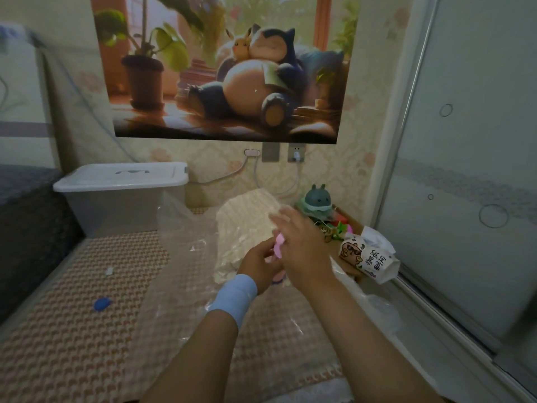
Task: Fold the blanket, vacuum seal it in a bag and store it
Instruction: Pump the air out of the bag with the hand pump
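Pink clip (278, 247) pinched by left hand (258, 266); right hand (302, 248) fingers straight, partly covering it.

Above the bagged blanket (247, 225), the left hand (260, 264) pinches a pink piece (278, 248) beside the right hand (303, 251).
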`<state>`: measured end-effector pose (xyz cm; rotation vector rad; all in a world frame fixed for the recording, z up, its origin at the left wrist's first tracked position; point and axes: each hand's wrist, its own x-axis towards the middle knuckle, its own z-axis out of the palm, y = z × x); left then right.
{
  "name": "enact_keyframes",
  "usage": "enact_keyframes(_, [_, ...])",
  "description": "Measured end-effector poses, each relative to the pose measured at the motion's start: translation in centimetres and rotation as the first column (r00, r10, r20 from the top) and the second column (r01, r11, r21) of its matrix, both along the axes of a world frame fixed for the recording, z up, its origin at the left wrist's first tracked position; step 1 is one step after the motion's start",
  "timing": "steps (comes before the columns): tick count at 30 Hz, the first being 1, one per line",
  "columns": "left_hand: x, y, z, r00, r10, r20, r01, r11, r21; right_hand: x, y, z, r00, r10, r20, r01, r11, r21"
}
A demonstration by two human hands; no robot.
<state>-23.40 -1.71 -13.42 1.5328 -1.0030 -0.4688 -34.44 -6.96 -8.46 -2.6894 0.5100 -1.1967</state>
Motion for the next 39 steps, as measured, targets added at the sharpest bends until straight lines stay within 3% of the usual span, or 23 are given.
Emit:
enact_keyframes(2, [0.1, 0.2, -0.1, 1.0, -0.014, -0.007, 0.014, 1.0, 0.018, 0.1, -0.6, -2.0, 0.974, -0.001, -0.227, 0.012, 0.999, 0.05])
enact_keyframes(4, [0.1, 0.3, 0.0, 1.0, -0.008, -0.023, 0.008, 1.0, 0.005, 0.0, -0.7, -0.8, 0.978, 0.034, -0.206, -0.021, 0.998, 0.066])
enact_keyframes(7, [0.6, 0.1, 0.1, 1.0, -0.013, -0.026, 0.012, 1.0, -0.018, -1.0, 0.7, 3.8, 0.992, 0.09, 0.088, -0.079, 0.99, -0.115])
enact_keyframes(9, [0.8, -0.3, -0.1, 1.0, -0.023, 0.005, 0.024, 0.999, -0.038, -1.8, 1.0, 5.9, 0.945, 0.102, 0.312, -0.029, 0.973, -0.23])
enact_keyframes(12, [0.5, -0.6, -0.1, 0.999, -0.019, 0.037, 0.021, 0.998, -0.055, -1.7, 0.9, 5.8, 0.883, 0.11, 0.457, 0.014, 0.966, -0.259])
enact_keyframes(14, [0.2, -0.6, -0.3, 0.999, -0.018, 0.033, 0.019, 0.999, -0.038, -0.7, 0.4, 3.2, 0.922, 0.078, 0.379, -0.007, 0.983, -0.185])
enact_keyframes(17, [0.3, -0.2, 0.0, 1.0, -0.004, 0.023, 0.005, 1.0, -0.014, 0.4, -0.9, -1.3, 0.997, 0.078, -0.009, -0.075, 0.987, 0.143])
enact_keyframes(19, [0.5, 0.0, -0.1, 1.0, 0.001, 0.03, -0.001, 1.0, -0.007, 0.6, -1.3, -1.9, 0.988, 0.079, -0.13, -0.053, 0.979, 0.196])
enact_keyframes(21, [0.6, 0.1, 0.0, 1.0, 0.008, -0.003, -0.008, 1.0, -0.028, 0.4, -0.9, 0.0, 0.995, 0.082, -0.065, -0.076, 0.994, 0.083])
enact_keyframes(24, [1.0, -0.4, 0.0, 1.0, -0.007, -0.013, 0.006, 0.999, -0.048, -0.5, 0.6, 5.0, 0.957, 0.126, 0.262, -0.074, 0.977, -0.198])
enact_keyframes(27, [0.8, -0.7, -0.2, 1.0, -0.006, -0.008, 0.005, 0.997, -0.071, -1.0, 0.8, 7.1, 0.888, 0.148, 0.435, -0.022, 0.96, -0.28])
enact_keyframes(30, [0.4, -0.8, -0.3, 1.0, -0.01, -0.02, 0.009, 0.998, -0.054, -0.1, -0.1, 3.4, 0.931, 0.058, 0.36, -0.003, 0.989, -0.151])
enact_keyframes(32, [0.4, -0.4, -0.2, 1.0, 0.006, -0.022, -0.007, 1.0, -0.028, 0.6, -0.5, 0.2, 0.993, 0.056, 0.104, -0.062, 0.996, 0.062])
enact_keyframes(34, [0.6, -0.1, -0.2, 1.0, 0.011, -0.003, -0.011, 1.0, -0.003, 0.6, -0.6, -1.4, 0.988, 0.106, -0.11, -0.079, 0.97, 0.229])
enact_keyframes(36, [0.5, 0.1, -0.1, 1.0, 0.018, -0.006, -0.018, 1.0, -0.001, 0.4, -0.5, -0.5, 0.989, 0.13, -0.074, -0.107, 0.962, 0.252])
enact_keyframes(39, [0.7, -0.2, 0.0, 1.0, 0.0, -0.028, -0.001, 0.999, -0.036, -0.5, 0.5, 3.8, 0.968, 0.148, 0.204, -0.16, 0.986, 0.044])
